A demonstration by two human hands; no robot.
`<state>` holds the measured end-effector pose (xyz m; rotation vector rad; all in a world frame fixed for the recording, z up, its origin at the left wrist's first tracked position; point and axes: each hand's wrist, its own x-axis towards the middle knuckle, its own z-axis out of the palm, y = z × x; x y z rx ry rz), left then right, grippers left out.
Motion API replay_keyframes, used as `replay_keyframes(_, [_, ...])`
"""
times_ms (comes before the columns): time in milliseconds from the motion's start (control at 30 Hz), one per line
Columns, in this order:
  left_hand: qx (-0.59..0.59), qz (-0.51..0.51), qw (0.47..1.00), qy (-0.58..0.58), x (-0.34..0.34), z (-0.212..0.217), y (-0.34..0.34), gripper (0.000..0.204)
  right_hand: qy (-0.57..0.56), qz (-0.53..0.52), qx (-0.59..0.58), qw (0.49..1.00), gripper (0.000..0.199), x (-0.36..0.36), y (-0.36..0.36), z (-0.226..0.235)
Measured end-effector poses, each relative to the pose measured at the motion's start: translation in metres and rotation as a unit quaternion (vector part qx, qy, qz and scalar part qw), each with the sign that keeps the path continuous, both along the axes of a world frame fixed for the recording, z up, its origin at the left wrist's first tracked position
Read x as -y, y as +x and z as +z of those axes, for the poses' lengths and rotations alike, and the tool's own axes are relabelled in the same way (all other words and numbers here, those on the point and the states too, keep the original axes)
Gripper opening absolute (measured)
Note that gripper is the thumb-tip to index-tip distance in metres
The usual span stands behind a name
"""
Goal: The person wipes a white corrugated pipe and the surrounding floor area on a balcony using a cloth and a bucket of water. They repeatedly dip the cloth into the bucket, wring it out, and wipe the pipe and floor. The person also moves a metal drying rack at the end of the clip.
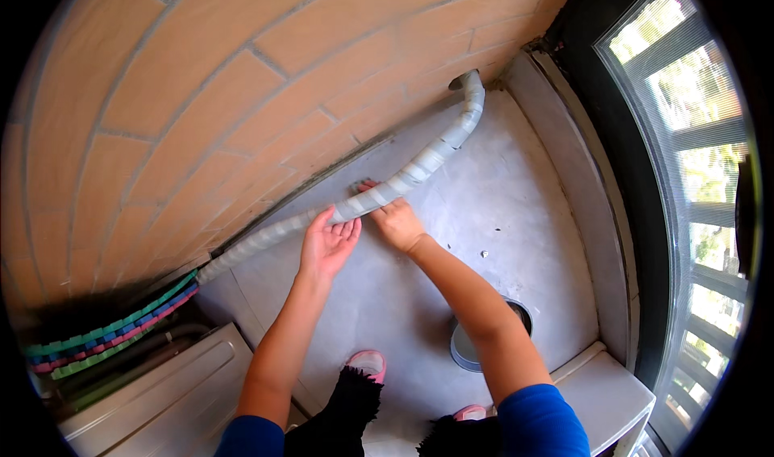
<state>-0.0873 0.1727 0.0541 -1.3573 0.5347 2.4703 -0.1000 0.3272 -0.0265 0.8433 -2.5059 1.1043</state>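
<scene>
1. My left hand (328, 243) was spread flat, palm up, under the pipe (387, 191).
2. Right hand (395, 221) pinched the pipe w/ fingers curled, at 3 o'clock of left.
3. Pipe ran along the wall (210, 110) base, 8 to 1 o'clock.

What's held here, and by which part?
The taped hose, held mid-length. The right hand grips it from below, fingers curled over it. The left hand is open, palm up, fingertips touching the hose just beside the right.

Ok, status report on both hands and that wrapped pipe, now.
Left hand open, palm against the grey wrapped pipe. Right hand gripping the pipe beside it. Pipe runs along the brick wall base. Round floor drain below the right forearm, not obstructing.
</scene>
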Motion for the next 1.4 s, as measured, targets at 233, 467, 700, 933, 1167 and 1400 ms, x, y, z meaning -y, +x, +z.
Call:
replay_keyframes(233, [0.016,0.005,1.000,0.024,0.001,0.000,-0.001,0.037,0.058,-0.036,-0.041,0.997,0.032,0.004,-0.049,-0.029])
replay_keyframes(467, [-0.005,-0.001,0.999,0.036,0.005,0.001,-0.002,0.035,-0.045,-0.152,0.201,0.967,0.027,-0.081,-0.089,0.012])
replay_keyframes(700, [-0.294,-0.543,0.468,-0.633,-0.004,-0.040,0.051,0.069,0.076,-0.260,-0.099,0.957,0.026,-0.114,-0.078,-0.014])
replay_keyframes(933, [-0.205,-0.723,0.251,-0.610,-0.104,-0.004,0.023,0.128,0.070,-0.159,-0.095,0.980,0.012,-0.117,-0.058,0.009])
replay_keyframes(1167, [-0.057,-0.835,0.175,-0.519,-0.132,-0.015,0.010,0.145,0.132,-0.116,0.096,0.980,0.017,-0.136,-0.053,0.016])
replay_keyframes(1400, [-0.053,-0.845,0.163,-0.506,-0.130,-0.026,0.008,0.149,0.128,0.001,0.005,0.992,0.045,-0.114,-0.053,0.012])
